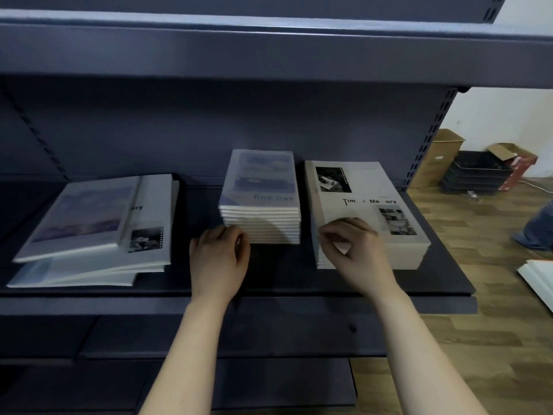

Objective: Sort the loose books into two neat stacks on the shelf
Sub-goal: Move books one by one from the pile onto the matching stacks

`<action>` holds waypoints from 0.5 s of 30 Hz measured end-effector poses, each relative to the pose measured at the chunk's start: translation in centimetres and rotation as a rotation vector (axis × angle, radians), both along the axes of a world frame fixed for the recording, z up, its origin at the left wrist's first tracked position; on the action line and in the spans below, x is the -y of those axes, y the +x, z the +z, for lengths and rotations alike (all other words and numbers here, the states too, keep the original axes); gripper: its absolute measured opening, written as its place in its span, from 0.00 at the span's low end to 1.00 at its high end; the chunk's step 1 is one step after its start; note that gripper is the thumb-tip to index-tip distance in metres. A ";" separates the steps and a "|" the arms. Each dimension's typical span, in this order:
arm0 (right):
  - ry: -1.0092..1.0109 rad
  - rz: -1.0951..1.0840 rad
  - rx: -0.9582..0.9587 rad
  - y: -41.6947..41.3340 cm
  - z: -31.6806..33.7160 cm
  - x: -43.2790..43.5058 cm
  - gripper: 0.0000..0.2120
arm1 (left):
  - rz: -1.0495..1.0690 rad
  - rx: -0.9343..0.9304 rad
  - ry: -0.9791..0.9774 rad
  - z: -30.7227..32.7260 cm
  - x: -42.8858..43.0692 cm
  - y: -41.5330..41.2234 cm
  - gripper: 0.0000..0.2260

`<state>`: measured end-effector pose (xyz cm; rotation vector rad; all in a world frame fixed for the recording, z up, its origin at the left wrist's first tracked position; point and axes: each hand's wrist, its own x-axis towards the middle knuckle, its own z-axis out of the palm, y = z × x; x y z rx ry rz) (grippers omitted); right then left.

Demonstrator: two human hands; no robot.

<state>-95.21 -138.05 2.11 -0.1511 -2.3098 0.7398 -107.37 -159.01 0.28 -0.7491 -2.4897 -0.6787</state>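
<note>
- Head view, the task's things: on the dark shelf [269,275] a loose pile of books [89,229] lies askew at centre left of the frame, covers fanned and overlapping. A tidy "fine Day" stack [260,205] stands at the centre. Just beside it, with a narrow gap, is a "Time & Memory" stack [365,214] at centre right.
- Head view, hands: the left hand [220,259] sits at the near left corner of the centre stack, its fingers [229,235] curled in. Whether they grip anything or only nudge the stack's front I cannot tell through the blur.
- The right hand [356,253] rests on the near left corner of the right stack with its fingers [332,235] curled over the edge. Pinching or merely pressing, I cannot tell.
- Step in hand, as I judge it: squaring both stacks before more books are fetched from the loose pile.
- To do it well: press flat against the fronts and sides so all the edges line up. Keep the gap between the stacks, and push gently so the tall centre stack does not shear.
- Next, match each loose book by its cover and lay it square.
- Right of the frame: cardboard boxes [443,157] and black trays [475,175] on the wooden floor.
</note>
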 end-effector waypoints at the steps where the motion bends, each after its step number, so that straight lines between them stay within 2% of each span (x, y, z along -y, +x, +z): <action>1: -0.005 0.019 0.001 -0.5 0.0 0.6 0.08 | 0.011 -0.002 0.003 0.2 0.6 -0.4 0.06; 7: 0.018 0.034 0.024 -3.3 -0.1 3.7 0.07 | 0.046 0.004 -0.003 1.2 4.3 -2.3 0.14; 15: -0.002 0.109 0.106 -7.0 -1.4 8.1 0.08 | 0.156 0.008 0.013 1.8 9.5 -5.3 0.05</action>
